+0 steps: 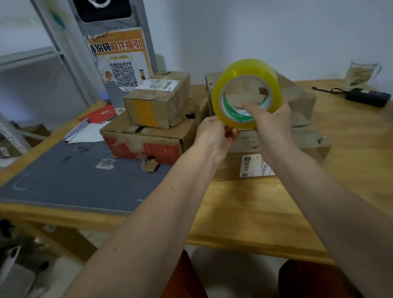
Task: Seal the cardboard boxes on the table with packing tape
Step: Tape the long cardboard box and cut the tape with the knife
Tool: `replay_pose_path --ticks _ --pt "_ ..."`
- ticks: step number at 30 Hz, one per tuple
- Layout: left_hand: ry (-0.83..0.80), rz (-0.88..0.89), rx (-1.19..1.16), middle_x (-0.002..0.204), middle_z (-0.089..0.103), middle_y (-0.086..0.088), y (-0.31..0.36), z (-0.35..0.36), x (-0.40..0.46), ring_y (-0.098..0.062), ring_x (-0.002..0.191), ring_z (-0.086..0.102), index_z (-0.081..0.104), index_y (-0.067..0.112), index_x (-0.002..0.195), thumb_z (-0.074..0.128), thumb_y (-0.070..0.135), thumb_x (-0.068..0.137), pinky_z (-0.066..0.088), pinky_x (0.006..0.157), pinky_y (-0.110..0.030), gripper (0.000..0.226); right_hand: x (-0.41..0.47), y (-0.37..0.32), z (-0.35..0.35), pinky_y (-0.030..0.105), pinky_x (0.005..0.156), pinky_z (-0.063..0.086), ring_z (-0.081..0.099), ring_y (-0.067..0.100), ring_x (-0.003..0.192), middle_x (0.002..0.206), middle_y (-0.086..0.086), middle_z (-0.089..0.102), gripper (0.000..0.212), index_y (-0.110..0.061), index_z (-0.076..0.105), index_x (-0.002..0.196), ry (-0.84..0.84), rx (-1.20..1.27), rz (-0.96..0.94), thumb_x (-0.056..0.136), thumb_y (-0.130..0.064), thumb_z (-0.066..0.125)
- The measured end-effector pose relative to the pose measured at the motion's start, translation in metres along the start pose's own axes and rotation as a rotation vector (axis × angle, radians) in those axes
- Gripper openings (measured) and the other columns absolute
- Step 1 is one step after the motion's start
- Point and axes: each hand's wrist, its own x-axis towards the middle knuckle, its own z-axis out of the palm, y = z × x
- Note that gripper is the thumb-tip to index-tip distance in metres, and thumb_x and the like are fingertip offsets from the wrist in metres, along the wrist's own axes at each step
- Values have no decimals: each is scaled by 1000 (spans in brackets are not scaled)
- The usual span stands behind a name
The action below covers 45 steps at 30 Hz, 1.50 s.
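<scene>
**Tape roll held up above the boxes**

The right hand (271,120) holds a roll of yellow packing tape (247,91) in the air, with its fingers curled through the core of the roll. The left hand (215,131) is at the lower left rim of the roll and its fingertips pinch there, probably on the tape end, but this is not clear. The roll is above a large cardboard box (303,133) that lies on the wooden table (250,214), right of the middle. To the left of it is a red-printed box (145,144), torn at the near side, and a small box (153,105) with a yellow tape strip stands on top of it. A grey mat (68,177) covers the left part of the table. At the far right are a glass cup (361,74) and a black device (369,98) with a cord.
</scene>
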Motion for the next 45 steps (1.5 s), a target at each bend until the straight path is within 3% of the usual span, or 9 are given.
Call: replay_pose_path --ticks 5,9,15,21,31,37,41,43,45 --pt "124 36 206 66 48 -7 -1 -25 7 -14 56 46 45 13 80 44 -5 98 44 47 -25 26 2 12 5 41 60 59 72 29 88 119 13 62 61 -18 46 135 -194 44 242 84 4 68" --pt "195 92 417 75 52 -10 3 -38 4 -20 64 48 44 16 77 48 -1 96 44 53 -31 25 -4 14 10 42 61 59 72 26 84 121 12 59 59 -19 45 135 -215 87 284 86 8 63" --pt "220 119 440 90 58 -15 0 -41 -5 -20 67 53 47 15 76 44 -3 97 46 48 -27 28 -13 8 -4 44 61 59 68 32 96 123 14 61 49 -9 49 131 -299 148 306 88 12 57" --pt "195 114 345 76 62 -6 2 -39 -18 -11 56 54 51 13 72 61 0 94 46 46 -21 28 -11 -3 -35 44 58 58 68 30 90 122 14 59 48 -11 47 133 -209 83 340 90 11 54" --pt "178 82 332 71 59 -9 -18 -19 -24 -11 53 53 52 11 71 61 -4 93 45 44 -18 28 -2 -21 -60 35 49 57 72 24 67 108 14 62 42 -7 48 127 -230 -160 268 89 6 59" --pt "296 155 369 67 59 -2 -3 -30 -17 -12 58 53 57 14 78 65 6 93 50 53 -22 19 20 -25 -90 30 42 53 67 20 67 92 8 62 26 -9 55 111 -64 -302 206 89 4 60" --pt "254 191 470 68 61 1 -17 -21 -15 -12 60 55 58 15 81 67 14 94 54 66 -29 16 28 -15 -92 32 48 56 69 22 73 99 10 63 18 -13 56 103 41 -163 240 89 -7 65" --pt "307 251 506 71 62 2 -22 -18 -10 -11 64 56 56 16 80 67 18 94 52 66 -26 18 32 -9 -95 36 60 59 67 21 84 103 8 64 14 -22 55 93 137 -190 210 88 -18 68" --pt "348 332 591 79 63 3 -22 -17 -5 -9 68 56 55 18 79 67 20 93 45 61 -23 19 33 -1 -97 26 65 56 62 15 86 103 1 60 16 -27 50 90 228 -275 149 89 -28 66"
